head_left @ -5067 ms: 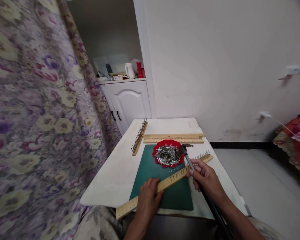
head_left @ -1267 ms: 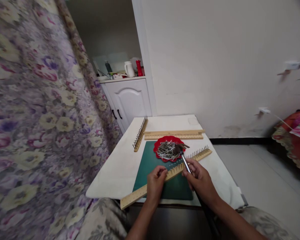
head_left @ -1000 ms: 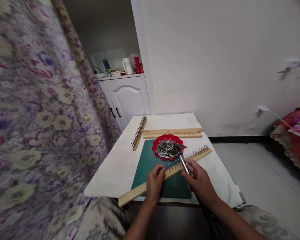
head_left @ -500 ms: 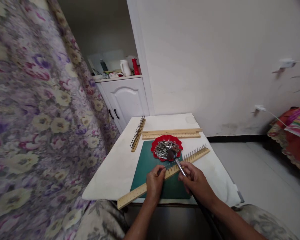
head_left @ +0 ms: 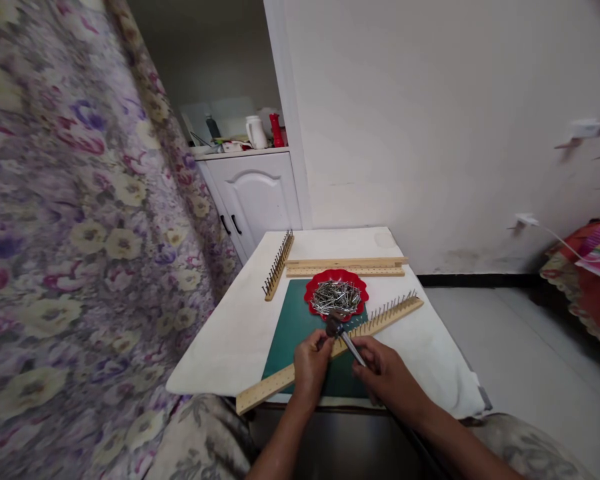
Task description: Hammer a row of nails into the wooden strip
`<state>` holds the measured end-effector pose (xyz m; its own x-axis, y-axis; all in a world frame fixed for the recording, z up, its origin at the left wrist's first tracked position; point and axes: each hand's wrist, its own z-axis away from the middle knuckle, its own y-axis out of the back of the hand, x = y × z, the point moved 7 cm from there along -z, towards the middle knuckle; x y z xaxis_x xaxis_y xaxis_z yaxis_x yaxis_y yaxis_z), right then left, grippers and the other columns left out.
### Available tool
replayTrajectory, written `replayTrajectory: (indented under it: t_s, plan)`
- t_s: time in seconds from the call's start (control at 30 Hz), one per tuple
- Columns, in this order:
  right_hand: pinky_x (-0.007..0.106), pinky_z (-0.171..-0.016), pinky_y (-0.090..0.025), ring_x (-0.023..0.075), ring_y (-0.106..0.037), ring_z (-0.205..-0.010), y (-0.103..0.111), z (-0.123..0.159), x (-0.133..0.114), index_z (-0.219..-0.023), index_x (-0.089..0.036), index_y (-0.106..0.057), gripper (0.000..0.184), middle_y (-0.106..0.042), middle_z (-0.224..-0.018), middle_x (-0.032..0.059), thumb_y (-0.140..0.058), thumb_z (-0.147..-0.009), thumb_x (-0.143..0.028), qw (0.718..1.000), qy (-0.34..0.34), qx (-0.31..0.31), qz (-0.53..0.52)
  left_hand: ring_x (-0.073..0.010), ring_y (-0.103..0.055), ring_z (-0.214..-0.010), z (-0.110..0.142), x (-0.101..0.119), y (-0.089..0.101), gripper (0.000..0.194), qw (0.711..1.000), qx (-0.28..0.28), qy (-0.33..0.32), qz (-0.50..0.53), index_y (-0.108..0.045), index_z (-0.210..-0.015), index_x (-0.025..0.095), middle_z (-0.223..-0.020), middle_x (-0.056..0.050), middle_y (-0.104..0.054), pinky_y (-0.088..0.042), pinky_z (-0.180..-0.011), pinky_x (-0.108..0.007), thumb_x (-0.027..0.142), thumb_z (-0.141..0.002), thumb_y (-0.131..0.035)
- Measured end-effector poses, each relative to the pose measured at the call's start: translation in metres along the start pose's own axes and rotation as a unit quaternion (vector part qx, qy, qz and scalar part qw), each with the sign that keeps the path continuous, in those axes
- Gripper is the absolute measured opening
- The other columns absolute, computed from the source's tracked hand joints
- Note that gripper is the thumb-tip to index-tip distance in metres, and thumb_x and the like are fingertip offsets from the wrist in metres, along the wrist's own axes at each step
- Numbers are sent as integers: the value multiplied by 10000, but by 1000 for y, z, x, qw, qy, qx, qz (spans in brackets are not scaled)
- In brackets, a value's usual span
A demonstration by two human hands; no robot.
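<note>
My left hand (head_left: 311,370) is closed in a pinch over a wooden strip (head_left: 267,389), where its row of upright nails (head_left: 387,311) ends. The pinched fingertips appear to hold a nail, mostly hidden by the fingers and the hammer head. My right hand (head_left: 387,373) grips a hammer (head_left: 351,348) with a dark head and a shiny metal shaft. That head is right at the left fingertips, over the strip. Just beyond stands a red scalloped dish (head_left: 311,285) heaped with loose nails (head_left: 336,297). Empty holes show along the strip's left part.
Under the strip lies a green mat (head_left: 285,333) on a white-covered table (head_left: 220,340). A second nail-studded strip (head_left: 279,267) stands at the back left. More wooden strips (head_left: 345,272) lie behind the dish. A floral curtain (head_left: 80,267) hangs at the left.
The hammer head has come down and nearer, from over the dish's edge to my left fingertips. My right hand has lowered slightly; my left hand keeps its place on the strip.
</note>
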<state>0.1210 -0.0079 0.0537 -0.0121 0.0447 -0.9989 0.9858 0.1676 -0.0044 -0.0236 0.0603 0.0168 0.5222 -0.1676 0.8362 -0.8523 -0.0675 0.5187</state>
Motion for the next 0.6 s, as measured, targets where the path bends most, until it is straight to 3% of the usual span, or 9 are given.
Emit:
replayTrajectory:
  t_s: [0.6]
  plan:
    - [157,-332,-368,50,-393,-358,-4,2,-5,-1099,-220,-546,345,-488,-608,-86,-513,-770,-122,1000,-14,-15,23,-103,-481,-554,0,-1,1,236,1000,14,-15,-14,-635,-703,149,-585,32,-574,-319,-531,-179,337,-768,-510]
